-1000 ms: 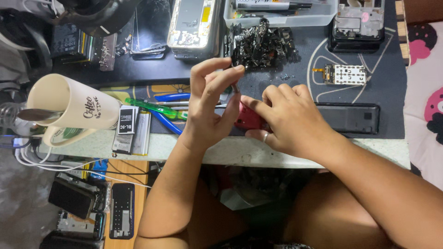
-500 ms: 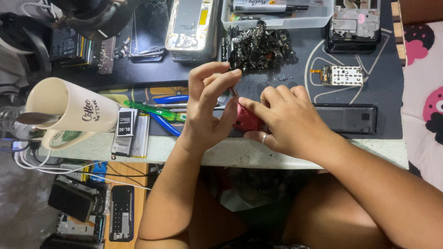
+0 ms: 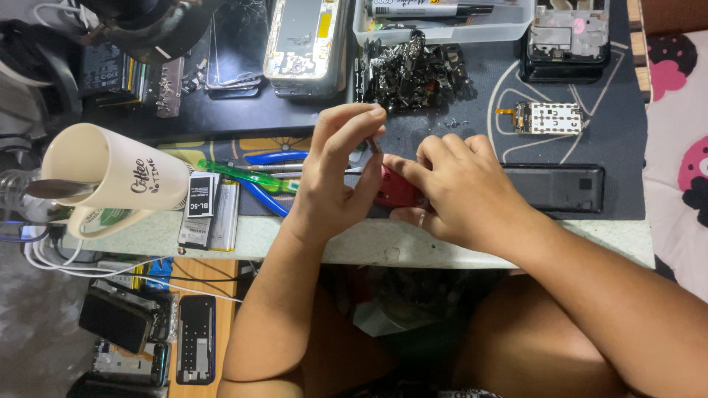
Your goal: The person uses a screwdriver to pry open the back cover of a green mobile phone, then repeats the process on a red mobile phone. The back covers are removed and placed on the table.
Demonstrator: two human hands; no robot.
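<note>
Two hands busy on a small red phone at the near edge of the table.

Left hand [image 3: 335, 173] up on its side, pinching a thin tool [image 3: 375, 146] between thumb and fingertips, tip pointing down and right at the red phone [image 3: 397, 193]. Right hand [image 3: 461, 191] clamped over the red phone, mostly hiding it; long side seems to run left to right. Black phone [image 3: 564, 188] just right of the hand. Cream mug [image 3: 110, 180] far off left, tipped over.

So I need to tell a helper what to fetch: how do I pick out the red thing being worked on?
At the dark work mat's front edge, look between the two hands: the small red casing under the right hand. Nothing else there is red.
</note>
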